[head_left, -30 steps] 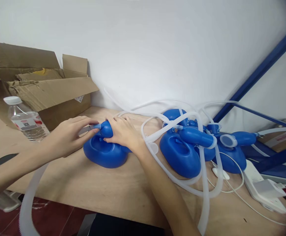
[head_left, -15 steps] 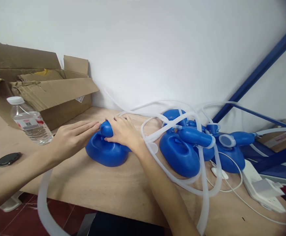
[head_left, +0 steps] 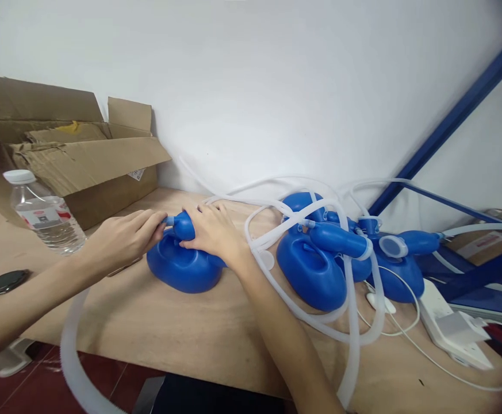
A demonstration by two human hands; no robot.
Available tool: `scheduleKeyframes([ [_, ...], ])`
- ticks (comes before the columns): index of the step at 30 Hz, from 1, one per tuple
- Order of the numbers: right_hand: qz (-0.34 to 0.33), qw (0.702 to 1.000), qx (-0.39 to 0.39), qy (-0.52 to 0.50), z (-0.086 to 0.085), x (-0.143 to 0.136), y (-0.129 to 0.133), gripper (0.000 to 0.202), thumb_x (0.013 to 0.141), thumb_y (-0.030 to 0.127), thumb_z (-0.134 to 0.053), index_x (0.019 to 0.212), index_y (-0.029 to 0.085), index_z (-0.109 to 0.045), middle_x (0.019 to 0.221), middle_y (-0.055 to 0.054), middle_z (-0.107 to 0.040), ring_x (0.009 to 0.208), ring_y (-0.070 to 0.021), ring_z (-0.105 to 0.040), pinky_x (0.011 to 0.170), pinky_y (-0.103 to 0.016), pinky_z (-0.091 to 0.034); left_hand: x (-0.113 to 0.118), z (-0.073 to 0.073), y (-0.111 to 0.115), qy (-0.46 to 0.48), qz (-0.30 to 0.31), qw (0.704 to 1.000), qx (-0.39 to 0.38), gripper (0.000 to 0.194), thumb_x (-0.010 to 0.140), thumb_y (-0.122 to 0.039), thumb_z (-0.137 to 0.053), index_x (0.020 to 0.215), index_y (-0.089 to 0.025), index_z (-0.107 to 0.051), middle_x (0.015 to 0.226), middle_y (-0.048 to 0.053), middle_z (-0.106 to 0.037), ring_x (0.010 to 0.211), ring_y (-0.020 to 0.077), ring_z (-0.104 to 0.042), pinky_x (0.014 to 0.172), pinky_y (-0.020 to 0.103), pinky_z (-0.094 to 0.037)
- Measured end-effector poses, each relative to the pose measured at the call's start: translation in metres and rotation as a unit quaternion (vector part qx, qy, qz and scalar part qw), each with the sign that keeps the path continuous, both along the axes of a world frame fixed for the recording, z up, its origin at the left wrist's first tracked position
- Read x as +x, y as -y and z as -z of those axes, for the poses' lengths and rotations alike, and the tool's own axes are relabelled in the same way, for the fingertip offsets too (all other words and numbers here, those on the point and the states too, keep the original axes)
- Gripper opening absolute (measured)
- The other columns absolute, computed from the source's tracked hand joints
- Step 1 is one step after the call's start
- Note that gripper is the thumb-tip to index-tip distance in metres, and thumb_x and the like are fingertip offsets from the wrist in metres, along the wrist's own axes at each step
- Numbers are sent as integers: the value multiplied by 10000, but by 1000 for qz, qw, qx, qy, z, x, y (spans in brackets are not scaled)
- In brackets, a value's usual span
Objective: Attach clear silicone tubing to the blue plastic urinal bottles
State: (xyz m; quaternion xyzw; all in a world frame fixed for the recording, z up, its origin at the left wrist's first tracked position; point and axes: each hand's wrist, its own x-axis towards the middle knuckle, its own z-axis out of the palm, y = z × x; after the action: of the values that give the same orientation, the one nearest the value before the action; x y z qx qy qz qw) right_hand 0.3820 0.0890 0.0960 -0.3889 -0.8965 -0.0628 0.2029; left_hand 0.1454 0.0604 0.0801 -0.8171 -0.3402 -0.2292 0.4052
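A blue plastic vessel (head_left: 184,270) with a recessed top lies on the wooden table, its blue neck (head_left: 184,226) at the upper side. My right hand (head_left: 213,230) is wrapped over that neck, thumb on the near side. Just left of it, my left hand (head_left: 136,234) pinches a small pale blue connector (head_left: 169,221) at the neck's end. What lies inside my left fingers is hidden. A translucent hose (head_left: 72,351) hangs over the table's front edge below my left forearm.
More blue vessels (head_left: 311,276) with tangled white hoses (head_left: 352,322) sit to the right, beside a power strip (head_left: 453,330). An open cardboard box (head_left: 108,195), a water bottle (head_left: 48,215) and a round black object (head_left: 7,282) are on the left.
The fingers of my left hand have curled from nearly straight into a pinch at the connector, which now shows. My right hand keeps its grip. The view has shifted slightly.
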Motion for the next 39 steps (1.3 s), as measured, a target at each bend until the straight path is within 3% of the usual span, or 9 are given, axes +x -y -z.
scheduleKeyframes([
  [5,-8,1000,6,5,2,0,-3,683,863,483,-807,1406,182,-520,1294,-160,-702,1243,-353,-626,1055,-514,-420,-1,-7,11,29,49,998,-36,247,1091,-202,-416,1276,-133,-565,1049,95,-770,774,197,-731,634,291,-519],
  [11,-8,1000,-4,-2,1,0,-2,670,861,484,-810,1391,186,-528,1298,-154,-697,1243,-351,-624,1058,-514,-415,9,-15,24,22,-25,999,16,190,1053,-276,-512,1086,-148,-648,959,82,-786,713,209,-716,519,299,-378],
  [17,-4,1000,-1,-1,1,1,-3,671,854,509,-812,1375,190,-532,1267,-146,-699,1197,-336,-638,1033,-488,-423,14,-13,16,22,-52,998,-17,276,1067,-389,-535,1003,-177,-699,870,77,-761,686,226,-685,529,326,-319],
  [24,0,1000,-4,4,0,1,-2,675,866,516,-799,1383,174,-532,1254,-158,-697,1177,-337,-648,1027,-488,-424,8,-10,5,-3,-41,997,-68,309,1109,-348,-423,1174,-217,-695,1032,77,-802,810,228,-742,556,332,-406],
  [29,-13,1000,5,2,0,2,-2,668,858,499,-807,1381,188,-532,1263,-149,-708,1213,-336,-634,1038,-491,-421,5,-8,8,120,8,984,-131,318,1081,-423,-496,1160,-227,-735,1072,72,-816,873,208,-760,672,295,-502],
  [32,-12,1000,4,4,1,2,-3,667,852,501,-810,1378,198,-534,1269,-147,-708,1209,-337,-637,1035,-493,-425,8,-13,13,239,33,945,-220,398,1011,-531,-577,1146,-203,-758,1080,76,-812,809,203,-736,711,298,-540],
  [34,-11,1000,1,4,1,2,-3,669,850,501,-810,1381,203,-533,1278,-147,-705,1211,-338,-636,1038,-494,-425,11,-20,14,308,0,894,-325,496,951,-642,-603,1105,-204,-777,1015,66,-813,764,217,-723,700,313,-556],
  [37,-8,1000,-6,-3,0,1,-2,685,850,491,-812,1398,197,-527,1277,-152,-705,1217,-346,-633,1051,-508,-419,12,-32,13,374,-37,761,-528,583,953,-710,-524,1002,-188,-778,903,76,-801,720,234,-725,647,332,-584],
  [39,-7,1000,-9,-7,0,1,0,678,846,471,-820,1394,194,-531,1265,-152,-708,1217,-345,-631,1052,-507,-418,13,-40,10,388,-7,688,-613,562,981,-675,-499,970,-179,-763,914,88,-799,700,218,-725,607,321,-592],
])
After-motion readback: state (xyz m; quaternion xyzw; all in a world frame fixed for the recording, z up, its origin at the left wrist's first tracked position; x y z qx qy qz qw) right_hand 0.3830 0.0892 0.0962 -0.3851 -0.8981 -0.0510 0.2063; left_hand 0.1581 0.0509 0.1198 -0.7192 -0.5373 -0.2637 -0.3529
